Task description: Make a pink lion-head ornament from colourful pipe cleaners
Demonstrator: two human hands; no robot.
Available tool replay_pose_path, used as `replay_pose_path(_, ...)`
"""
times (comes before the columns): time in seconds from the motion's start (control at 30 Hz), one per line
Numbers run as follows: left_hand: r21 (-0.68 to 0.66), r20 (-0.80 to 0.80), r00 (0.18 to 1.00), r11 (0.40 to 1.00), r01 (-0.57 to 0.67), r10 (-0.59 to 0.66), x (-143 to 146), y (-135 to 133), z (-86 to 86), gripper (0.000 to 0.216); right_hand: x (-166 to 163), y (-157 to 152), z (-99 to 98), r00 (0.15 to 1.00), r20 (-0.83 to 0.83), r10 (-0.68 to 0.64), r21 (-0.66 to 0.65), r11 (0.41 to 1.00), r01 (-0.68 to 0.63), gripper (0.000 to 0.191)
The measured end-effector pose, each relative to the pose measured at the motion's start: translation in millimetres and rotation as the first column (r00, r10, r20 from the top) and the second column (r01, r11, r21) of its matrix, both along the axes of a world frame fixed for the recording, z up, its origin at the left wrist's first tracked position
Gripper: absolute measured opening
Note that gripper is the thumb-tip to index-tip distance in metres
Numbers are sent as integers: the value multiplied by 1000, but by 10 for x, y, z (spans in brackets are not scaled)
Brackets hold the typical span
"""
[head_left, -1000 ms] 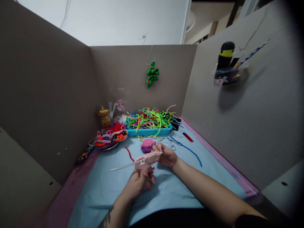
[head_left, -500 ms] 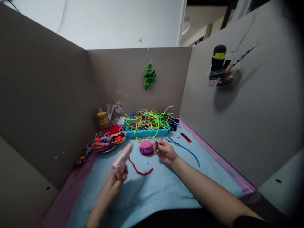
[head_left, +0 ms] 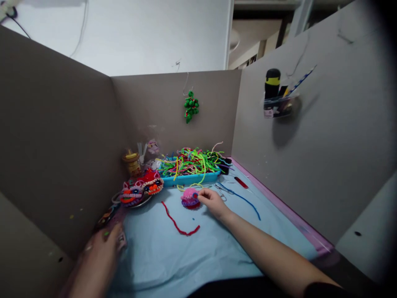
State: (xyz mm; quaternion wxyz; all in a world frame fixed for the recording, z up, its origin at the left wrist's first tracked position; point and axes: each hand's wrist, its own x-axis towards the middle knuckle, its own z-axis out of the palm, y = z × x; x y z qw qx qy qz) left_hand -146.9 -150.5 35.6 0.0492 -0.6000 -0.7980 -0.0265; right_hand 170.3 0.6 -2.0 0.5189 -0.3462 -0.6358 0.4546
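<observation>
At the lower left my left hand (head_left: pixel 104 248), smeared by motion, is closed around a pink glue gun (head_left: pixel 122 241), mostly hidden by the hand. My right hand (head_left: pixel 214 203) pinches a small blue and red disc (head_left: pixel 195 195) between thumb and fingertips. That disc is at the right side of a pink, purple and red pipe-cleaner piece (head_left: pixel 190 198) lying on the light blue cloth; whether they touch I cannot tell. Between my hands a red pipe cleaner (head_left: pixel 178 227) lies curved on the cloth.
A blue tray (head_left: pixel 189 179) heaped with pipe cleaners stands at the back. Finished colourful pieces (head_left: pixel 133 194) sit on a metal plate at the left. Scissors (head_left: pixel 221 192), a blue pipe cleaner (head_left: pixel 248 202) and a red object (head_left: pixel 241 182) lie right. Grey panels (head_left: pixel 173 99) enclose the table.
My left hand has swung down and left with the glue gun, away from the middle. My right hand has brought the disc to the pink piece's side.
</observation>
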Motion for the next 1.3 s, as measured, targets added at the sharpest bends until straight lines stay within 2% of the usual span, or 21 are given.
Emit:
replay_pose_path(0.07, 73, 22, 979, 977, 199, -201, 371, 183, 106, 47, 4, 0, -10, 995, 78, -60, 66, 996, 54, 12)
replay_pose_path(0.13, 61, 123, 888, 896, 440, -444, 746, 452, 157, 52, 11, 3, -15, 981, 154, -118, 149, 984, 95, 10)
replay_pose_path(0.17, 46, 184, 831, 849, 527, -525, 901, 607, 157, 53, 15, 5, -16, 974, 181, -140, 188, 977, 105, 9)
replay_pose_path(0.2, 21, 241, 803, 830, 558, -546, 1024, 767, 140, 53, 19, 8, -15, 969, 196, -153, 216, 970, 109, 8)
replay_pose_path(0.23, 21, 293, 800, 840, 542, -523, 1113, 925, 107, 48, 23, 11, -14, 968, 198, -157, 229, 967, 110, 8)
replay_pose_path(0.33, 45, 405, 840, 925, 376, -361, 1223, 1307, -52, 33, 27, 27, -22, 981, 149, -122, 188, 978, 92, 7)
replay_pose_path(0.5, 64, 395, 854, 937, 343, -339, 1243, 1537, -311, 23, -9, 69, -82, 997, 71, -13, 56, 998, 9, 6)
replay_pose_path(0.63, 122, 446, 808, 920, 372, -386, 1268, 1618, -427, 28, -33, 101, -127, 999, 38, -22, -19, 1000, 23, 8)
replay_pose_path(0.73, 157, 514, 772, 925, 345, -375, 1297, 1679, -464, 30, -25, 135, -152, 999, -16, -36, -54, 998, 35, 11)
replay_pose_path(0.83, 191, 517, 761, 919, 344, -392, 1352, 1679, -439, 28, -14, 177, -171, 987, -159, -36, -118, 993, 17, 16)
replay_pose_path(0.93, 241, 490, 794, 931, 274, -361, 1414, 1634, -372, 30, -5, 215, -170, 929, -368, -34, -219, 974, -51, 22)
replay_pose_path(1.0, 319, 516, 782, 925, 205, -351, 1445, 1608, -332, 34, 5, 232, -159, 881, -471, -46, -281, 954, -101, 23)
replay_pose_path(1.03, 359, 566, 738, 916, 182, -368, 1457, 1599, -319, 35, 12, 238, -153, 859, -509, -55, -304, 945, -120, 23)
replay_pose_path(1.07, 389, 642, 656, 906, 167, -397, 1469, 1591, -308, 36, 21, 244, -148, 840, -539, -61, -321, 937, -138, 23)
replay_pose_path(1.1, 404, 736, 532, 902, 152, -419, 1481, 1583, -301, 36, 29, 248, -142, 823, -564, -63, -330, 931, -155, 22)
replay_pose_path(1.13, 396, 830, 372, 909, 132, -415, 1495, 1572, -294, 37, 38, 251, -138, 809, -585, -62, -332, 928, -169, 22)
replay_pose_path(1.2, 327, 945, -9, 939, 107, -328, 1529, 1540, -281, 42, 49, 253, -130, 795, -604, -53, -324, 928, -184, 22)
replay_pose_path(1.27, 258, 918, -335, 961, 102, -212, 1568, 1500, -264, 53, 48, 245, -118, 805, -592, -42, -308, 935, -178, 22)
replay_pose_path(1.3, 239, 879, -443, 967, 93, -175, 1586, 1480, -254, 57, 44, 238, -111, 814, -579, -40, -301, 939, -168, 22)
